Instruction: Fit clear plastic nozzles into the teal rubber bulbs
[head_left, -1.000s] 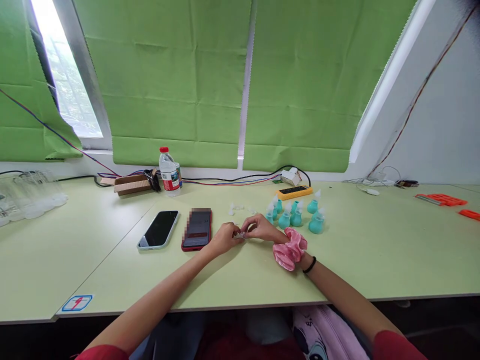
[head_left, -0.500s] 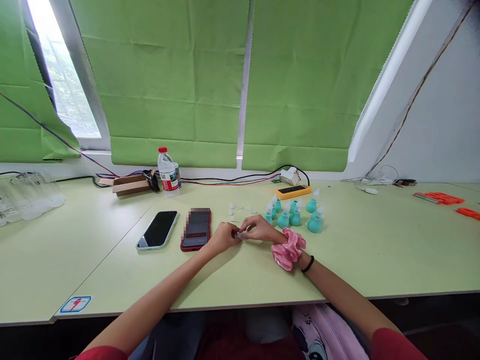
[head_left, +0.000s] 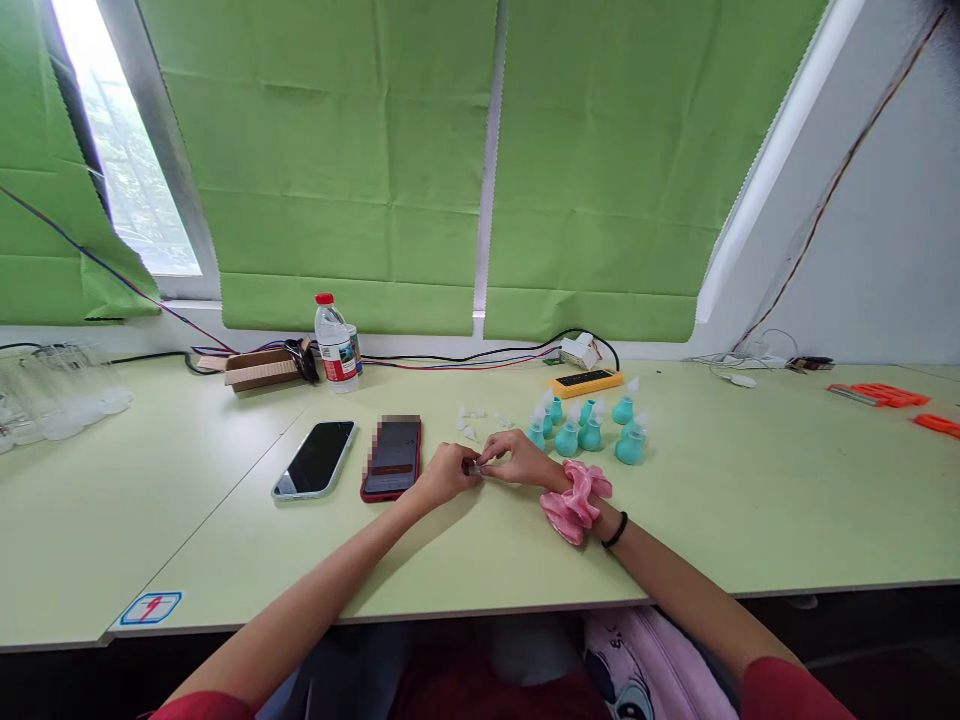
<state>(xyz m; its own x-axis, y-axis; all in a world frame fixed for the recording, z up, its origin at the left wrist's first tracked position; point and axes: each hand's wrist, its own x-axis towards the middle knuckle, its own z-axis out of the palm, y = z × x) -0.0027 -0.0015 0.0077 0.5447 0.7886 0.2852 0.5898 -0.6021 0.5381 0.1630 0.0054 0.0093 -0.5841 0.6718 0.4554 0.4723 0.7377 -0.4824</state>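
Note:
My left hand and my right hand meet over the middle of the table. Between their fingertips is a small clear plastic piece, pinched from both sides; its exact kind is too small to make out. Just beyond the fingers lie several small whitish plastic pieces. To the right of my right hand stand several small teal round-bodied bottles with whitish translucent tops. A pink scrunchie and a black band circle my right wrist.
Left of my hands lie a red-cased phone and a pale-cased phone. Behind stand a water bottle, a cardboard box and a yellow power strip. Orange-handled tools lie far right; clear plastic containers stand far left.
My hands have barely shifted, with the clear piece still between the fingertips. The small whitish pieces beyond them appear slightly rearranged, one now lying nearer the fingers.

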